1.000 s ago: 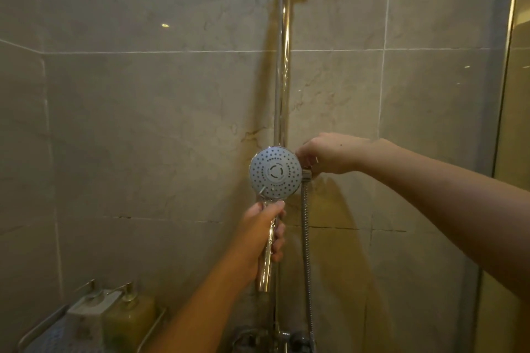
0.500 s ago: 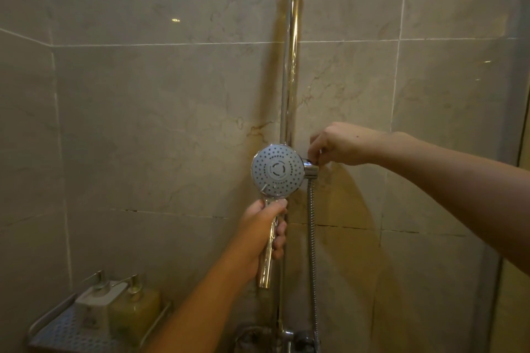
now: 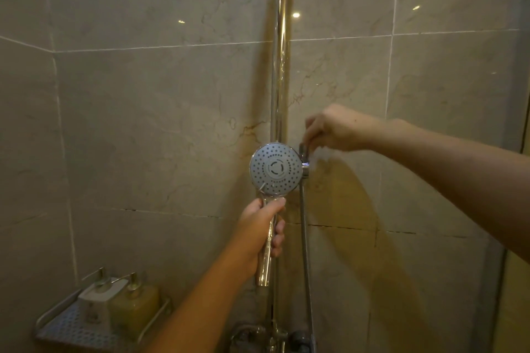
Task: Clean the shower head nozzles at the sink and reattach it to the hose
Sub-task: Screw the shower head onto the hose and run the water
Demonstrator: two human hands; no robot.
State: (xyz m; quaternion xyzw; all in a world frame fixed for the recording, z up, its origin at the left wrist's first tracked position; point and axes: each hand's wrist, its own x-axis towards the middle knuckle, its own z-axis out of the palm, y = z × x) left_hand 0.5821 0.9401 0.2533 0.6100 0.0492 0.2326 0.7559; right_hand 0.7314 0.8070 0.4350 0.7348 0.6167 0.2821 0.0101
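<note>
The right hand (image 3: 335,127) has lifted a little since a second ago: then its curled fingers sat against the holder beside the shower head (image 3: 276,169); now they pinch the small knob (image 3: 303,149) just right of the head. The left hand (image 3: 262,226) keeps its grip, fingers wrapped round the handle just below the head. The head faces out, in front of the rail (image 3: 279,66), with the hose (image 3: 305,252) hanging just right of it. My guess is the right hand is setting the holder (whether head and hose are joined, I cannot tell). Low and left of the head, a wall rack (image 3: 57,332) holds a white pump bottle (image 3: 96,299) and a yellow pump bottle (image 3: 134,304).
</note>
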